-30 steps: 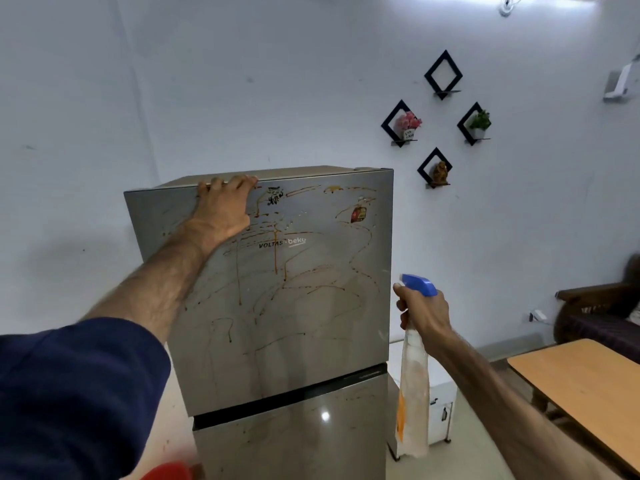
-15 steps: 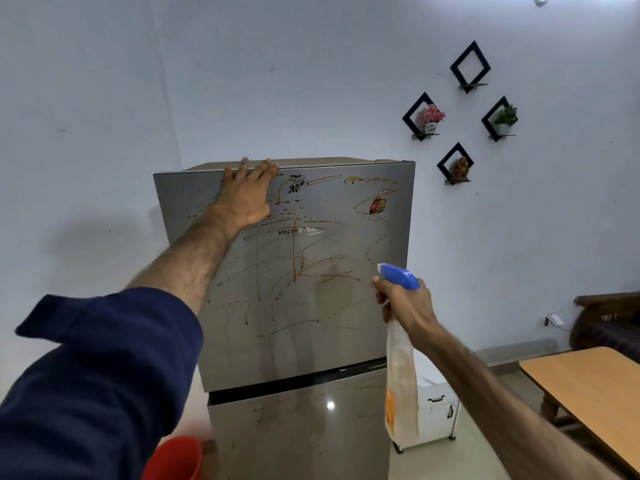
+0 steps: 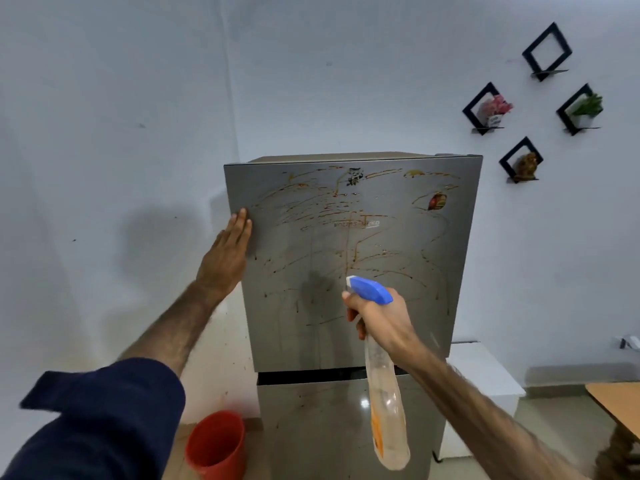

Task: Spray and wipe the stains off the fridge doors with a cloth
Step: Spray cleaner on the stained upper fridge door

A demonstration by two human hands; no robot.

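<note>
A steel two-door fridge stands ahead; its upper door is streaked with brown-orange stains, and the lower door carries a few spots. My left hand lies flat with straight fingers against the upper door's left edge, holding nothing. My right hand grips the neck of a clear spray bottle with a blue trigger head, whose nozzle points at the middle of the upper door from a short distance. No cloth is in view.
A red bucket sits on the floor left of the fridge. A white cabinet stands behind on the right, and a wooden table corner juts in at far right. Black diamond shelves hang on the wall.
My left hand has slid from the top edge of the fridge down to the upper door's left edge. The view has shifted left. The bottle stays aimed at the door.
</note>
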